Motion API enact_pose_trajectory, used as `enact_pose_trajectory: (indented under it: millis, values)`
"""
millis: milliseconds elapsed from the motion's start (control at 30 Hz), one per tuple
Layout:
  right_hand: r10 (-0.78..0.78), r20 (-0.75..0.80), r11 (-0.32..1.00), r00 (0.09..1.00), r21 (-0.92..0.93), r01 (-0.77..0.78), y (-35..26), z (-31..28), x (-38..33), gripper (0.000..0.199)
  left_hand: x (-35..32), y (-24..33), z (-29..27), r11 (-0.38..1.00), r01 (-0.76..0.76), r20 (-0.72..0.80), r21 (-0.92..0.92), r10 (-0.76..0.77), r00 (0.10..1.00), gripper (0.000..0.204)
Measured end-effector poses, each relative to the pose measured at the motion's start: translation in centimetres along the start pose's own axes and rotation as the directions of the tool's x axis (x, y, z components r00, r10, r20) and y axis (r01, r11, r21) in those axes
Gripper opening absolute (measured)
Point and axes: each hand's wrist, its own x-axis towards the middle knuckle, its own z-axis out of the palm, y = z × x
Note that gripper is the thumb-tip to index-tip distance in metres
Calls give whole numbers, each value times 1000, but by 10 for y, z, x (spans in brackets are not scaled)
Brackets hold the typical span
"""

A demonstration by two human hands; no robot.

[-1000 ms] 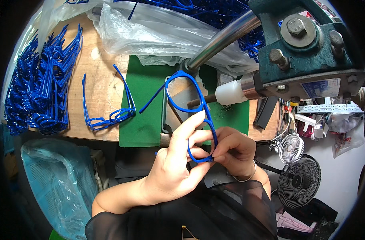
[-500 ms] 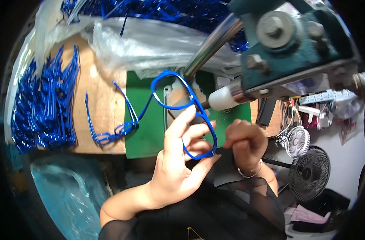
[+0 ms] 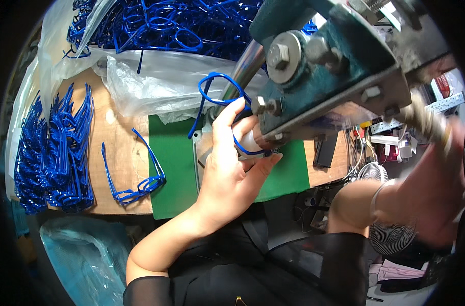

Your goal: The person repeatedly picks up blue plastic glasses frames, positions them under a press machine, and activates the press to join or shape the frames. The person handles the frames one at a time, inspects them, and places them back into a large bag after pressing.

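Observation:
My left hand (image 3: 226,171) is closed on a blue eyeglass frame (image 3: 203,96), holding it up beneath the head of a dark green machine press (image 3: 339,66). The fingers pinch the frame's middle and lower rim. Part of the far rim is hidden behind the press. A white round tip (image 3: 249,144) under the press head shows through the lower rim, close to my fingers. At the right, my right hand (image 3: 429,186) is raised beside the machine's handle end (image 3: 426,120). Motion smears its fingers, so whether it grips the handle is unclear.
Another blue eyeglass frame (image 3: 140,193) lies on the wooden table (image 3: 110,132) beside a green mat (image 3: 166,168). Stacked blue frames (image 3: 69,153) stand at the left. More lie heaped at the back (image 3: 186,30) behind plastic sheeting (image 3: 146,92). A black fan (image 3: 393,237) stands at lower right.
My right hand has swung up and right, away from my left hand, toward the machine's handle end. My left hand has carried the eyeglass frame up under the press head. The view has shifted.

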Motion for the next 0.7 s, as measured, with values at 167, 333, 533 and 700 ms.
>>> enact_pose_trajectory:
  millis: [167, 333, 533, 700]
  values:
    - [46, -44, 999, 998, 7, -46, 6, -7, -34, 42, 4, 1, -4, 995, 91, 32, -34, -90, 995, 46]
    - [76, -62, 996, 995, -39, -78, 23, -5, -40, 47, 7, 6, 3, 997, 63, -38, -46, -64, 997, 37]
    - [57, -60, 998, 997, -16, -58, 3, -11, -6, 53, -1, 2, 0, 909, -138, -7, 392, 152, 988, 50]
    - [126, -184, 770, 975, -601, -213, 47, -6, -63, 47, -6, 2, -6, 910, -146, 54, 389, 135, 989, 74]
